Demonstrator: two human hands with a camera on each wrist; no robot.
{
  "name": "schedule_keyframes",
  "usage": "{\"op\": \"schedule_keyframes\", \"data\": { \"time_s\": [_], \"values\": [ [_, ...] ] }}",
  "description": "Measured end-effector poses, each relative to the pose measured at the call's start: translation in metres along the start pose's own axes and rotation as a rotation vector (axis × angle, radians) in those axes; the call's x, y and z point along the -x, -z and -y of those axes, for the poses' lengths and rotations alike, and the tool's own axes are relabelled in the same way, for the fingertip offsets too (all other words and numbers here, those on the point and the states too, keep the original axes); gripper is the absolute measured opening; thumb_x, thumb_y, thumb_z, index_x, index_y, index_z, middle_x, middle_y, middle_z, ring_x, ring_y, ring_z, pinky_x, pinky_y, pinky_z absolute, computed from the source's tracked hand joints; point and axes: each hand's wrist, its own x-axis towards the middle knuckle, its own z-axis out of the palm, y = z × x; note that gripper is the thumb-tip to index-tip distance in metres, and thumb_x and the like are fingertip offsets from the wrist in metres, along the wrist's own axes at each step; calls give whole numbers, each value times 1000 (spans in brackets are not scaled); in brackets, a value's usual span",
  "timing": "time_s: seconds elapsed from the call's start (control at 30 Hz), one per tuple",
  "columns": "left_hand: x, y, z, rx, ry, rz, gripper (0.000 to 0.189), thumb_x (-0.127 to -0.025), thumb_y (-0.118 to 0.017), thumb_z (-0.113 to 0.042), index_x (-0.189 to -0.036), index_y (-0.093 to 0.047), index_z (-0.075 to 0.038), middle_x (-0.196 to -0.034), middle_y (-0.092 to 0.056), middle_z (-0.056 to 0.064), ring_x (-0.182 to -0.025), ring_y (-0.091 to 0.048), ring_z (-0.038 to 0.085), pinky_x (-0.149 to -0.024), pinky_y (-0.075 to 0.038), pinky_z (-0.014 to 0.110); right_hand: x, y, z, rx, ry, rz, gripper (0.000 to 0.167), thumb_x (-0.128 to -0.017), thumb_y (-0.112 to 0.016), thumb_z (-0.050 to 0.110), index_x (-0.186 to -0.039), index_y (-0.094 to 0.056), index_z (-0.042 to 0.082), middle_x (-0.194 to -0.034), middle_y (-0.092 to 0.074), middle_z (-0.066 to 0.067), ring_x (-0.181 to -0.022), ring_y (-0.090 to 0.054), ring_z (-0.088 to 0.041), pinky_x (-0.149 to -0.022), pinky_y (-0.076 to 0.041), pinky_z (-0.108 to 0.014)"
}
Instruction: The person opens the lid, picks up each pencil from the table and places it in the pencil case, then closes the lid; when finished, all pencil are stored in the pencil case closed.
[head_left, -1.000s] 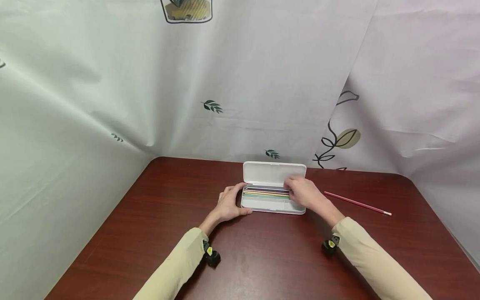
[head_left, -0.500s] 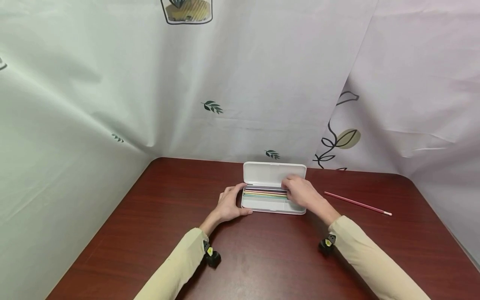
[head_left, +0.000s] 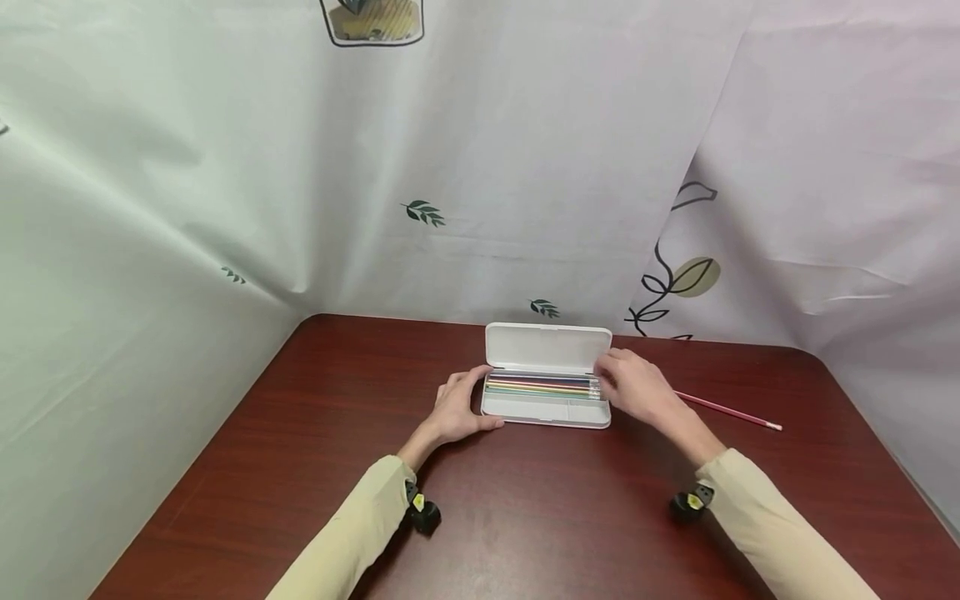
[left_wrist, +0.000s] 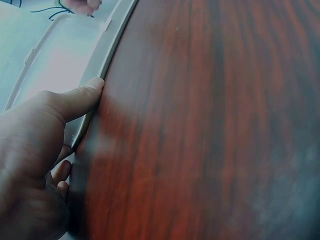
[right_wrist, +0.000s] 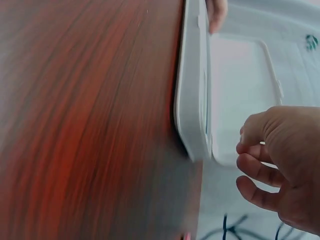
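Note:
A white pencil case (head_left: 525, 407) lies open on the table, its lid (head_left: 547, 347) tipped up at the back. Several coloured pencils (head_left: 536, 386) lie side by side in its rear part, eraser ends to the right. My left hand (head_left: 453, 412) grips the case's left end. In the left wrist view its thumb (left_wrist: 87, 95) presses the front edge, and other fingers bend round the end. Over the case's right end is my right hand (head_left: 637, 387). The right wrist view shows its fingers (right_wrist: 257, 170) loosely curled, with nothing between them.
A red pencil (head_left: 731, 409) with a white eraser end lies on the dark red-brown table (head_left: 525, 517), right of the case. A pale patterned cloth (head_left: 480, 167) hangs behind the table and along its sides.
My right hand has come away from the pencils and shifted right, uncovering their eraser ends and now covering the red pencil's left tip. My left hand stays in place.

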Motion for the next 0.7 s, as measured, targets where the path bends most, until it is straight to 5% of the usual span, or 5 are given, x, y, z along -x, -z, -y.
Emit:
{"op": "schedule_keyframes", "data": {
  "time_s": [0.2,0.7],
  "values": [
    [0,0,-1,1,1,-3,88,-73,-90,-31,-147,-45,-14,-138,-55,12,-132,-39,32,-104,-28,51,34,22,-30,-1,-66,-27,11,-79,-69,-2,-87,-69,5,-86,-63,-6,-79,-60,-28,-69,-50,-48],
    [-1,-1,0,0,7,-7,89,-72,-90,-32,-147,-45,-14,-137,-55,11,-132,-39,32,-104,-28,51,123,63,-96,78,-255,3,18,-72,-73,-3,-88,-66,1,-82,-57,-7,-68,-52,-23,-58,-43,-43]
  ]
}}
